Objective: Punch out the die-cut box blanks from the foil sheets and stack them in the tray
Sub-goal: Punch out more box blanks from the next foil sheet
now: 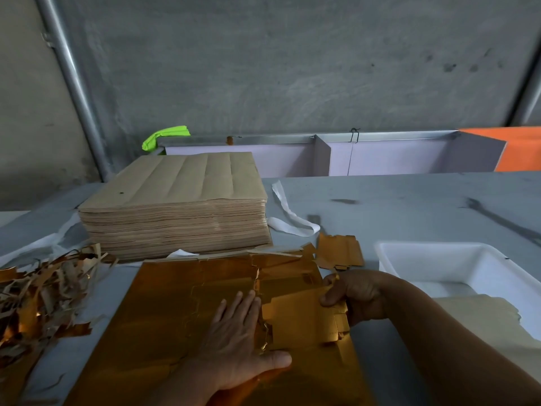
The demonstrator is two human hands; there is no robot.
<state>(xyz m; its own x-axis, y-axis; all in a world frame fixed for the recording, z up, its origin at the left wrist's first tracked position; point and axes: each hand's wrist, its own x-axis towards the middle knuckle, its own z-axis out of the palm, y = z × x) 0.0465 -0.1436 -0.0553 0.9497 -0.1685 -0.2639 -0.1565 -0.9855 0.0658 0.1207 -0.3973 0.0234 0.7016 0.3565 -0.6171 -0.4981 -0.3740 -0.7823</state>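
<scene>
A gold foil sheet lies flat on the grey table in front of me. My left hand presses flat on it with straight fingers, beside a torn die-cut line. My right hand pinches the right edge of a gold box blank that is partly torn free of the sheet. Another loose gold blank lies just behind, near the white tray at the right. Brown card pieces lie in the tray's near part.
A tall stack of brown-backed sheets stands at the back left. A heap of gold and brown scrap strips lies at the left. A white paper strip lies behind. Lilac bins line the wall.
</scene>
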